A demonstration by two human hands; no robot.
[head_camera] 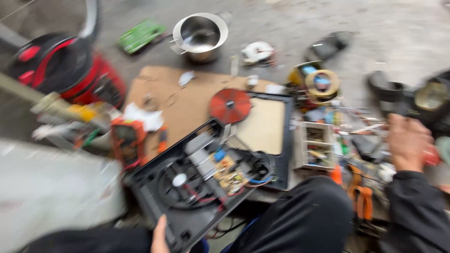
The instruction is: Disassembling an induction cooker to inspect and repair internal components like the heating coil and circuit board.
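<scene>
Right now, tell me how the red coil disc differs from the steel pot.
The red coil disc is flat and lies on the opened black appliance base; the steel pot is a deep, hollow vessel standing upright on the floor beyond the cardboard. The disc is red and matte with a dark centre; the pot is shiny silver. The disc looks smaller across than the pot. Both are round.

Opened cooker base (pixel 197 182) sits front and centre on the cardboard sheet (pixel 183 100), coil disc (pixel 230 105) just behind it, parts box (pixel 315 145) to its right, steel pot (pixel 200 35) far behind.
</scene>
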